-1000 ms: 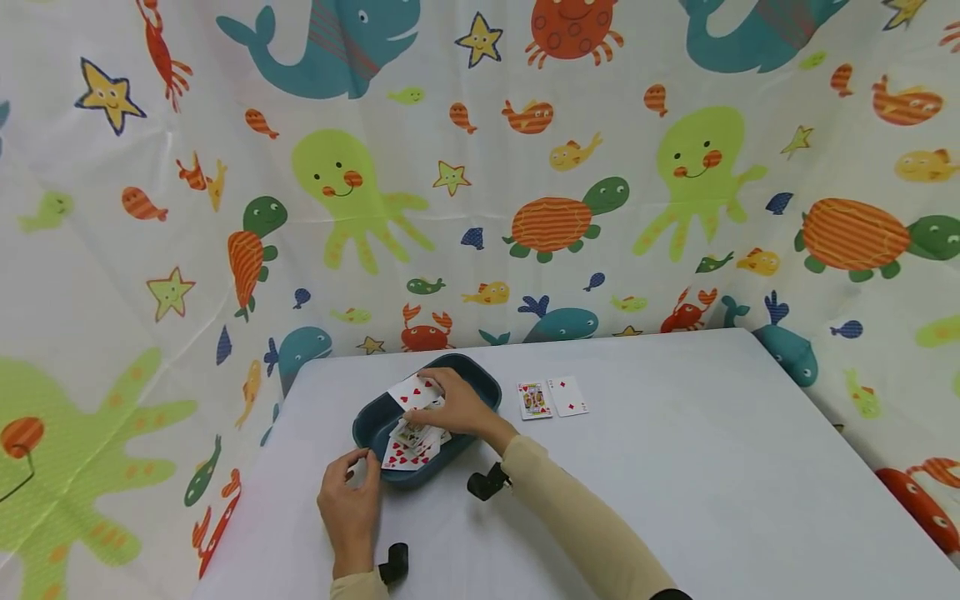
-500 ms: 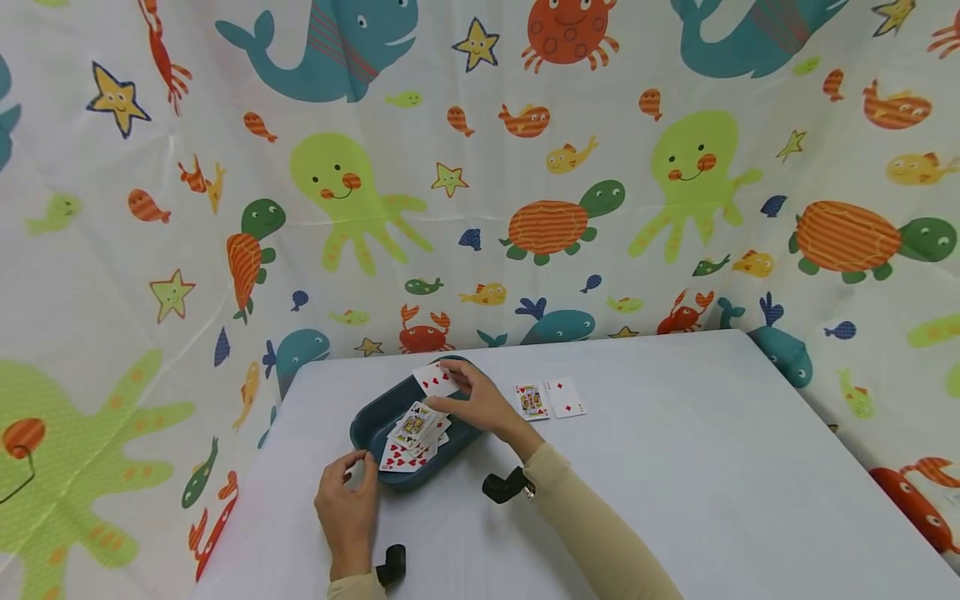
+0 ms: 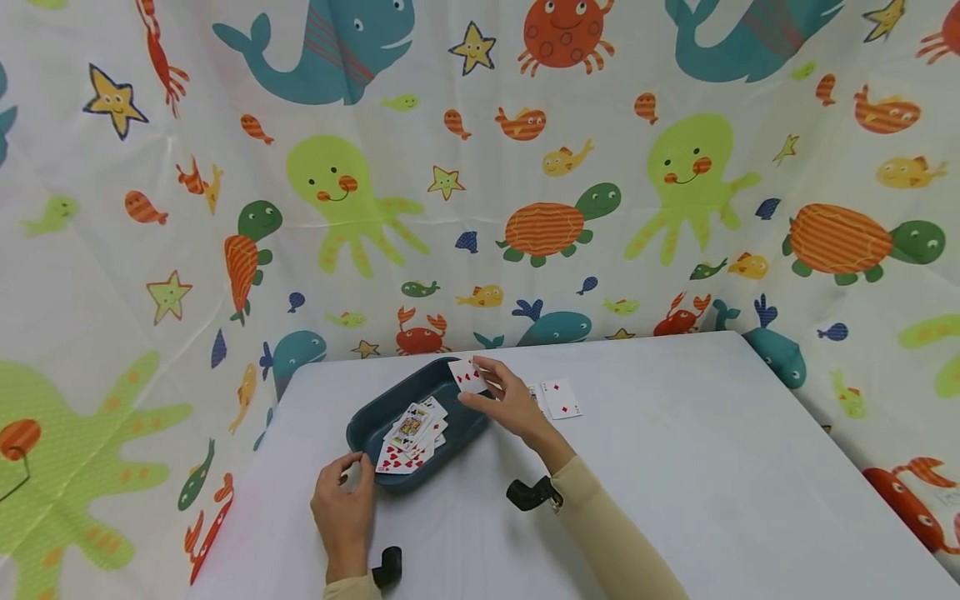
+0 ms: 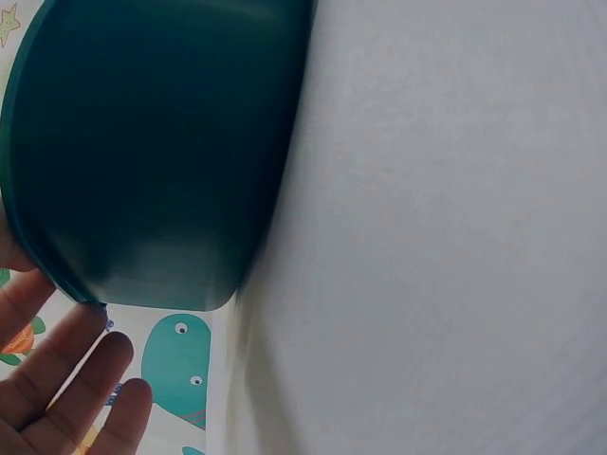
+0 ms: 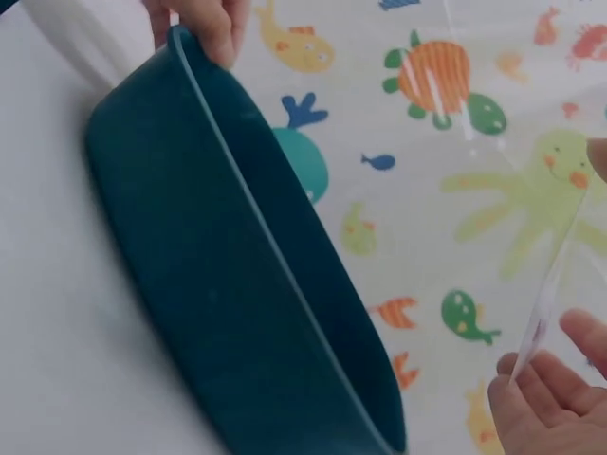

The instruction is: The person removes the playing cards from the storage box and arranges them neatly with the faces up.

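Observation:
A dark teal oblong plastic tray (image 3: 369, 409) stands slanted on the white table, with several playing cards (image 3: 411, 429) heaped at its near end, a face card on top. My left hand (image 3: 345, 508) pinches the tray's near-left corner at the rim; in the left wrist view, the other fingers of that hand (image 4: 81, 384) stick out past the tray wall (image 4: 152, 161). Over the tray's far-right end, my right hand (image 3: 517, 406) holds a single playing card (image 3: 465, 377) with red pips. That card (image 5: 542, 313) appears nearly edge-on in the right wrist view.
Right of the tray lies a diamond card (image 3: 561, 399) face up on the table. A face card beside it is mostly hidden behind my right hand. A white curtain (image 3: 450, 217) printed with sea animals hangs behind the table (image 3: 675, 467).
My right hand has lifted the red-pip card from over the heap and carried it right to the tray's far-right end. The heap is now uncovered. My left hand stays at the rim.

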`<move>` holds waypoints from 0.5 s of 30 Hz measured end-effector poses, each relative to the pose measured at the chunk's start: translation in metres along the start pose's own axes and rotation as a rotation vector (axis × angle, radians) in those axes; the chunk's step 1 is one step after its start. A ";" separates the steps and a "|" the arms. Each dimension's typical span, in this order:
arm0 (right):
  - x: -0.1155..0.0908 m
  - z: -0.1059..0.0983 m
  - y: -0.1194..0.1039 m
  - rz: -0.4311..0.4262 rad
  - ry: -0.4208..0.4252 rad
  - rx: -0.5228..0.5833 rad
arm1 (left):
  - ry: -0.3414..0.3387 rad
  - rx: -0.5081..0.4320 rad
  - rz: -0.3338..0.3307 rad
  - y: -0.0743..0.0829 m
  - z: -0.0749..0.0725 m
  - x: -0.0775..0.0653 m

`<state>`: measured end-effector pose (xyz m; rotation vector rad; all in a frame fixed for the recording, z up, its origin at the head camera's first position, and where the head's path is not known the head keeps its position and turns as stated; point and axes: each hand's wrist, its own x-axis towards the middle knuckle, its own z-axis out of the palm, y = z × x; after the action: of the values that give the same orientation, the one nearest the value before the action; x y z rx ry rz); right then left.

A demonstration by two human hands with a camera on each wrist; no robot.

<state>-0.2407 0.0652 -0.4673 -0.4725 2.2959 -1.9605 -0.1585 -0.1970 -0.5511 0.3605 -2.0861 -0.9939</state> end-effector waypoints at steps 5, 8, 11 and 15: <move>-0.009 -0.013 0.011 -0.002 0.069 -0.013 | -0.001 0.007 -0.005 -0.002 0.001 0.000; -0.015 -0.023 0.020 0.009 0.091 -0.020 | 0.005 0.004 0.006 -0.003 0.001 0.000; -0.021 -0.033 0.028 0.032 0.104 -0.022 | 0.004 0.004 0.009 -0.003 0.002 0.001; -0.029 -0.049 0.036 0.037 0.128 -0.051 | -0.008 0.004 -0.005 -0.004 0.002 0.001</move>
<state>-0.2323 0.1244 -0.4974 -0.3148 2.4174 -1.9731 -0.1608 -0.1990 -0.5540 0.3640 -2.0951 -0.9956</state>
